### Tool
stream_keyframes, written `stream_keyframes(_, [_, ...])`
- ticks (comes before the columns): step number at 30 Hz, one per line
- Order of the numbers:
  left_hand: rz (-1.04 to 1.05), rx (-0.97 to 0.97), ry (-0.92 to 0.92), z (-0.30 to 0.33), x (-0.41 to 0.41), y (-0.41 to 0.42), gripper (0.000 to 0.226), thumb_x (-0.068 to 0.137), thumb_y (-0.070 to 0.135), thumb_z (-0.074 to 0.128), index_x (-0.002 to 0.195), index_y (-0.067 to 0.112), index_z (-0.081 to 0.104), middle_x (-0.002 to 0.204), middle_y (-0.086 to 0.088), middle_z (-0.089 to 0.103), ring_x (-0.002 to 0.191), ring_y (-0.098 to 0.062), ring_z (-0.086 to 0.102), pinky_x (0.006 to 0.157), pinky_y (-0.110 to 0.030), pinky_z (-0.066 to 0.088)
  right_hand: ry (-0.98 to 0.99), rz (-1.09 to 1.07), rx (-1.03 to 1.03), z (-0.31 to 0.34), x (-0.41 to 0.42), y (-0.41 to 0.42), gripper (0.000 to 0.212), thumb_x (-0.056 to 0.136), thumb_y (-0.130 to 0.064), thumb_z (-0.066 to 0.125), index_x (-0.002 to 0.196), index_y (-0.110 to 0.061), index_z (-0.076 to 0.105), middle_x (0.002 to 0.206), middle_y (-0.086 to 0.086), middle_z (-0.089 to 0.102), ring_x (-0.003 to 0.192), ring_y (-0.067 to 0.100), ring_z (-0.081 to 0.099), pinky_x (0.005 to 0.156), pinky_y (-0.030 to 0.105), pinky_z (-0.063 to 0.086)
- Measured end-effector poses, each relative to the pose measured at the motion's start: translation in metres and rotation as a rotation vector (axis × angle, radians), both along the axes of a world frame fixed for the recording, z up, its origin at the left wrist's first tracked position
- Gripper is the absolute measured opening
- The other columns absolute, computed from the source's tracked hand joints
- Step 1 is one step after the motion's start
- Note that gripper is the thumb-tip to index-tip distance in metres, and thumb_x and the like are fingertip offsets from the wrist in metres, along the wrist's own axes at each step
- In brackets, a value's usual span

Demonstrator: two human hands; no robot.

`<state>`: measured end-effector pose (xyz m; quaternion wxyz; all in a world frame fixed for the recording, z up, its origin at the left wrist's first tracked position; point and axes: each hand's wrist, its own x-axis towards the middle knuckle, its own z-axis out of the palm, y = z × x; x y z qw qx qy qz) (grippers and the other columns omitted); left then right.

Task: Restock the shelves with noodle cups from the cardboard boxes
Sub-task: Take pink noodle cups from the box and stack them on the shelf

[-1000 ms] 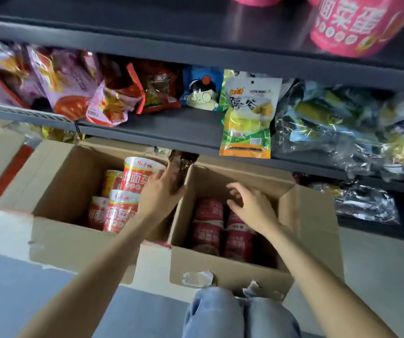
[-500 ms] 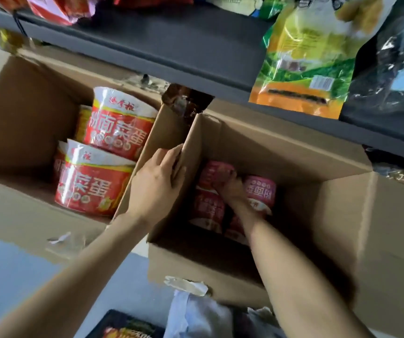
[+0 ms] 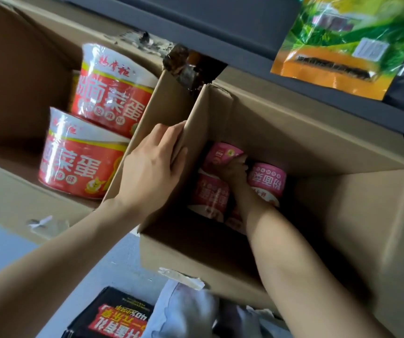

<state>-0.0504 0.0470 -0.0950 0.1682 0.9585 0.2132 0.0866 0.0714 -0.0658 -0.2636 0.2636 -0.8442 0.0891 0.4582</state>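
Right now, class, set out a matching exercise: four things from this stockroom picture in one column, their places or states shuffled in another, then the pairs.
1. left hand
2. right hand
3. red noodle cups
4. green snack bag

A. on the dark shelf
B. in the left box
C. deep among the pink cups
D. gripping the cardboard flap

Pairs: 1-D, 2-C, 3-B, 4-A

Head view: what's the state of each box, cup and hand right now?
Right cardboard box: open, pink cups inside.
Left cardboard box: open, red noodle cups on their sides.
Left hand: grips the right box's flap.
Right hand: inside, on a pink noodle cup; grip unclear.
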Motion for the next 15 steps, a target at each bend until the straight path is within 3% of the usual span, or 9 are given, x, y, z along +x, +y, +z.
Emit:
stream_keyframes(3, [0.014,0.008,-0.004,0.001,0.001,-0.002,0.036,0.093,0.022,0.053,0.127,0.010,0.055,0.099,-0.010,0.059,0.083,-0.028,0.061,0.058,-0.026,0.038,-0.076,-0.029,0.040,0.019,0.003,-0.006,0.129,0.060,-0.048,0.084,0.148,-0.007,0.000,0.146,0.023,0.027,0.133,0.038,0.036,0.106,0.038,0.034])
stream_keyframes(8, [0.030,-0.021,0.050,0.010,0.002,-0.005,0.043,0.093,0.027,0.056,0.133,0.012,0.052,0.105,-0.013,0.059,0.093,-0.033,0.061,0.063,-0.038,0.048,-0.204,-0.103,0.159,0.089,0.009,-0.054,0.109,0.067,-0.042,0.083,0.144,-0.007,0.014,0.134,0.010,0.051,0.122,0.029,0.051,0.099,0.030,0.040])
stream_keyframes(11, [0.013,-0.055,0.114,0.018,0.000,-0.004,0.065,0.089,0.048,0.056,0.142,0.014,0.040,0.120,-0.013,0.055,0.109,-0.031,0.054,0.080,-0.041,0.047,-0.205,-0.228,0.312,0.141,0.005,-0.083,0.103,0.062,-0.041,0.085,0.140,-0.014,0.023,0.118,-0.003,0.059,0.110,0.017,0.057,0.098,0.034,0.046])
stream_keyframes(13, [-0.081,-0.101,0.069,0.029,-0.002,-0.005,0.082,0.080,0.063,0.055,0.143,0.014,0.038,0.128,-0.013,0.052,0.116,-0.031,0.050,0.094,-0.039,0.041,-0.180,-0.307,0.395,0.179,-0.002,-0.097,0.100,0.059,-0.042,0.086,0.137,-0.017,0.028,0.109,-0.007,0.061,0.101,0.013,0.061,0.091,0.031,0.049])
stream_keyframes(15, [-0.228,-0.261,-0.014,0.047,-0.006,-0.011,0.088,0.074,0.067,0.055,0.142,0.014,0.039,0.137,-0.011,0.047,0.125,-0.025,0.044,0.104,-0.033,0.035,-0.124,-0.407,0.506,0.215,-0.008,-0.105,0.108,0.044,-0.048,0.084,0.134,-0.019,0.033,0.109,-0.003,0.064,0.094,0.014,0.066,0.082,0.032,0.053])
